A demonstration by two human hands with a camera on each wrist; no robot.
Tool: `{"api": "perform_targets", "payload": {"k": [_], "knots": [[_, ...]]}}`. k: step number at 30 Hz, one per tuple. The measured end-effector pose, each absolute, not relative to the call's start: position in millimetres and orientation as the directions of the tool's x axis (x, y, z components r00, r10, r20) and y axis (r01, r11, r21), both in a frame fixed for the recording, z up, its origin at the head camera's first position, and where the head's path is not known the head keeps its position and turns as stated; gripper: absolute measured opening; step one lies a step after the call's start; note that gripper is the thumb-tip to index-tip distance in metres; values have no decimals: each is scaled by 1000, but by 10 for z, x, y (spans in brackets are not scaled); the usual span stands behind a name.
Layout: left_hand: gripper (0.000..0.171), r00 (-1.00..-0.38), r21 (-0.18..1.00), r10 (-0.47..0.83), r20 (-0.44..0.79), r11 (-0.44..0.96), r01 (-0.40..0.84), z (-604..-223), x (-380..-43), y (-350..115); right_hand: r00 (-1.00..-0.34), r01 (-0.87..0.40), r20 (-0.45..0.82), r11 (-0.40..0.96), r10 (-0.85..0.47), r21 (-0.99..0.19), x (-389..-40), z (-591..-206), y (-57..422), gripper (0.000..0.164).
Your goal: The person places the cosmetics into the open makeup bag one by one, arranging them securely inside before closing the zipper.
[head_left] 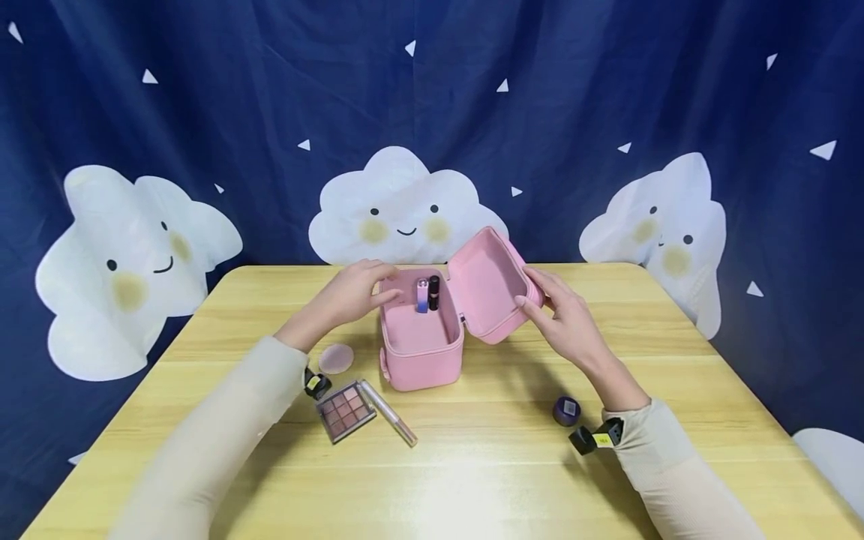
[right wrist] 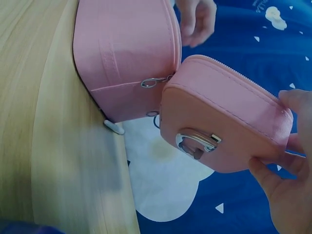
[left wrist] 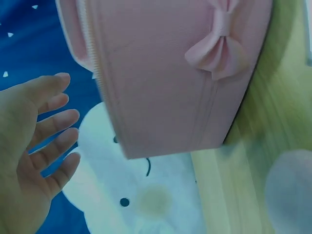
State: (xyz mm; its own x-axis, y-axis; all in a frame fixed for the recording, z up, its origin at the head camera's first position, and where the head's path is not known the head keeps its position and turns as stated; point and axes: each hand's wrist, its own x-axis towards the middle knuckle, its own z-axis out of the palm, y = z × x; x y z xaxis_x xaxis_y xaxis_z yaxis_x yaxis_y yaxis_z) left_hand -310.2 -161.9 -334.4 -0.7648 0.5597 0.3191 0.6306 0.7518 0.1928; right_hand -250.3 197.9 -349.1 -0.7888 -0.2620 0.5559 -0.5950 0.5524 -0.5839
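Observation:
A pink cosmetic case (head_left: 424, 367) stands on the table with its lid (head_left: 487, 281) swung out to the right. Thumb and fingers of my right hand (head_left: 565, 319) grip the lid's outer edge; the right wrist view shows the lid's outside with a handle (right wrist: 197, 141). My left hand (head_left: 351, 296) is at the case's left rim, fingers loosely spread and holding nothing. In the left wrist view that hand (left wrist: 39, 131) is beside the zipper edge, near a bow (left wrist: 222, 36) on the case wall. Inside the case are a pink-and-blue lipstick tube (head_left: 422, 296) and a black tube (head_left: 434, 292).
Left of the case lie a round pale puff (head_left: 336, 358), an eyeshadow palette (head_left: 346, 411) and a slim tube (head_left: 389, 412). A small dark round jar (head_left: 567, 411) sits near my right wrist. Behind the wooden table (head_left: 486, 465) hangs a blue cloud-patterned curtain (head_left: 270, 97).

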Motion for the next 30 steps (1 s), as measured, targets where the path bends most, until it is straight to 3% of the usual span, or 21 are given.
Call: {"api": "perform_targets", "payload": {"k": [13,20,30], "knots": [[42,-766,240,571,295,732,638,-3436,-2721,-2055,-798,-589,550,516,-249,-622,-2511,-3490,1975,51],[47,-805,281,565,183,754,594,-3620,-2631,-2279,-799,-588,545,523,-254,-618,-2499,-3517,1986,50],[56,-797,286,603,35,758,586,-3850,-2666,-2447,-789,-597,555,541,-263,-592,-2510,-3508,1979,51]]}}
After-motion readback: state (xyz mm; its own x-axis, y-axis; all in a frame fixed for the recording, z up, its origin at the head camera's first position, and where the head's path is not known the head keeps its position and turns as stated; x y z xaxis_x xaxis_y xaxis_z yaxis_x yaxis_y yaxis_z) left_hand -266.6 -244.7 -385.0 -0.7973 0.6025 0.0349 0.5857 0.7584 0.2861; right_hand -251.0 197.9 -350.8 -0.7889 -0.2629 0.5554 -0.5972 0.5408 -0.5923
